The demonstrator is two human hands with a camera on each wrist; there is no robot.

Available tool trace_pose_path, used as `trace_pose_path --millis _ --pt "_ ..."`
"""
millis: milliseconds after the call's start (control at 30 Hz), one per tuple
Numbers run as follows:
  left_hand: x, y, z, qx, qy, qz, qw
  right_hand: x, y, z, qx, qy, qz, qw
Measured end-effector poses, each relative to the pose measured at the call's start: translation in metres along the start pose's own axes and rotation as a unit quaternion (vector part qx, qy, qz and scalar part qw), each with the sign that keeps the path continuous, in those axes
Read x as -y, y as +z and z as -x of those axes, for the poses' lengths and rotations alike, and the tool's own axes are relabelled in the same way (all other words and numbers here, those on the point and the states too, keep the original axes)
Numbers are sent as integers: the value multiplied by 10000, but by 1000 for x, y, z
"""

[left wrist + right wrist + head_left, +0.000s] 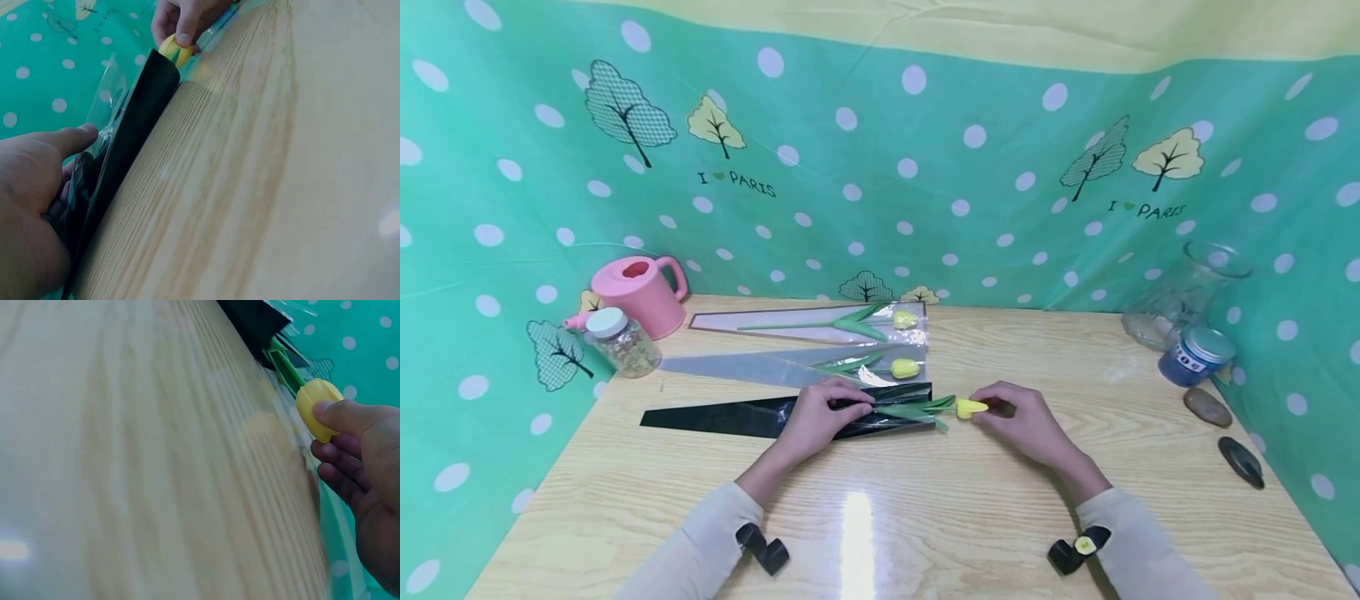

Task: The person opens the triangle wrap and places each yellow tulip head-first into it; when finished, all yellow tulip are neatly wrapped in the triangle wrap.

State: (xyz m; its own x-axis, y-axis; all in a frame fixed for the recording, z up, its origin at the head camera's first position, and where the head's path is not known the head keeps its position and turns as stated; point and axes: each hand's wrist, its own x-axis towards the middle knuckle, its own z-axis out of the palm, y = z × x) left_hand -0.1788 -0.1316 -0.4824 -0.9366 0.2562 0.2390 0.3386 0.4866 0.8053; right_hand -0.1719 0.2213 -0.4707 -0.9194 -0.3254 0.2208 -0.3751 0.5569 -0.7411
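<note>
In the head view a yellow artificial tulip [967,408] lies partly inside a black tapered flower sleeve [715,417] with a clear front. Its blossom and some green leaf stick out past the sleeve's wide end. My right hand [1021,423] pinches the blossom between thumb and fingers; the right wrist view shows the thumb on the petals [317,407]. My left hand [820,419] grips the sleeve near its wide end. From the left wrist, the thumb [79,139] lies on the clear film with the fingers behind it. The lower stem is hidden by the hand and sleeve.
Behind lie two more sleeved tulips, one in a grey sleeve [730,364], one in a pale sleeve [790,318]. A pink watering can [643,300] and a lidded jar [628,350] stand left. A glass vase [1180,300], blue jar [1195,358] and two stones [1207,407] stand right.
</note>
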Motion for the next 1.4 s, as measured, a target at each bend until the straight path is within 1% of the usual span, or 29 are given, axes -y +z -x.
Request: trace_pose_path --millis 133,300,600,800,967,1100,1233,1400 --pt "-1 0 0 18 -19 14 10000 7 7 -2 17 70 -127 9999" --pt "-3 0 0 5 -12 -3 10000 15 17 -5 69 53 -226 9997" --pt "-6 -1 0 -24 -7 23 10000 23 32 -13 -106 -22 -342 9994" --pt "-7 -2 1 -2 -40 9 10000 28 39 -18 93 -98 -499 9987" --pt "-9 -2 1 9 -24 25 10000 29 44 -25 236 -154 -578 9979" --pt "-9 -2 1 49 -53 1 10000 28 48 -30 432 -197 -742 9961" --pt "-7 -2 1 66 -119 -58 9999 24 53 -33 569 -122 -873 9945" --pt "-5 -1 -1 52 -115 -121 9998 23 56 -34 570 -2 -842 9948"
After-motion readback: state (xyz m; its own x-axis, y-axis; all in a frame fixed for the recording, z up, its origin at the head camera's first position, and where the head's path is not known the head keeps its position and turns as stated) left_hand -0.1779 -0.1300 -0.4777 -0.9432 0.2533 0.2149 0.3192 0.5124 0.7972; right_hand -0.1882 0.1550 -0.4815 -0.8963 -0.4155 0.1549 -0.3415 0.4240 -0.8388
